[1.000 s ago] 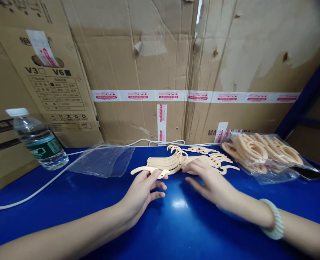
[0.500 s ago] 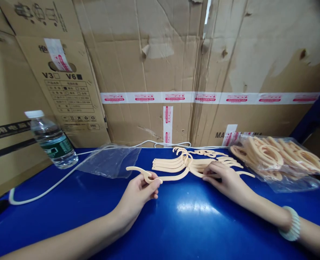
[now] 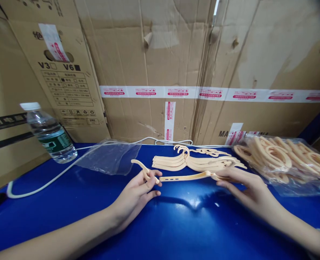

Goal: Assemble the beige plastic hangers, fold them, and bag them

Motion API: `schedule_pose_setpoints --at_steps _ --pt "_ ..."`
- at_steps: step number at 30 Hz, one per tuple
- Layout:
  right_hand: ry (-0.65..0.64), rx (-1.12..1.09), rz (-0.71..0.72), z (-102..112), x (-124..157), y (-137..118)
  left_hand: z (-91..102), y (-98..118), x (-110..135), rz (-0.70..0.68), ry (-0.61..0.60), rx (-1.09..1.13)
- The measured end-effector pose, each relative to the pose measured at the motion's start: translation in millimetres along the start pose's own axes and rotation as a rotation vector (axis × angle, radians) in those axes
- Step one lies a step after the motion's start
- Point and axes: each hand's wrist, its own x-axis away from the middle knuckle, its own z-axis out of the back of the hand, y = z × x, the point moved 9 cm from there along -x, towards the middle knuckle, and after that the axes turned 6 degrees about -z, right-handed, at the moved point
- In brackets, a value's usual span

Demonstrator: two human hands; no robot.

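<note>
My left hand pinches a curved beige plastic piece between thumb and fingers; its long end points up and left. On the other side, my right hand grips a beige plastic hanger by its right part, which the fingers partly hide. This hanger is raised off the table, and its slotted left arm reaches to my left fingertips. Whether it touches them I cannot tell. Behind it lies a row of similar hangers, their hooks bunched at the middle.
More loose beige pieces lie behind the row. A clear bag of beige parts is at right. A flat clear bag, a white cable and a water bottle are at left. Cardboard stands behind the blue table.
My right hand has lifted the front hanger away from the row toward me and turned it. The left hand still pinches the curved piece, now tilted more steeply. The view has shifted slightly.
</note>
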Motion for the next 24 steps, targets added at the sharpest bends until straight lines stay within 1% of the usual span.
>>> schedule_pose_setpoints --at_steps 2,6,9,13,18,24 --pt "0.022 0.008 0.049 2.3 1.9 -7.2 -3.7 -1.8 0.9 0.016 -0.041 0.029" --pt "0.018 0.006 0.073 2.2 3.5 -11.7 -11.6 -3.8 2.9 0.035 -0.140 0.087" --pt "0.043 0.024 0.081 4.2 4.9 -10.6 -14.1 -4.1 4.0 0.043 -0.150 0.098" --pt "0.052 0.058 0.111 4.7 7.8 -13.3 -15.1 -3.5 5.0 0.047 -0.127 0.083" --pt "0.066 0.099 0.172 4.1 11.5 -28.5 -10.3 -3.6 4.4 0.033 -0.080 -0.002" --pt "0.028 0.042 0.205 -1.9 12.8 -47.2 3.1 3.1 2.5 -0.071 0.072 -0.023"
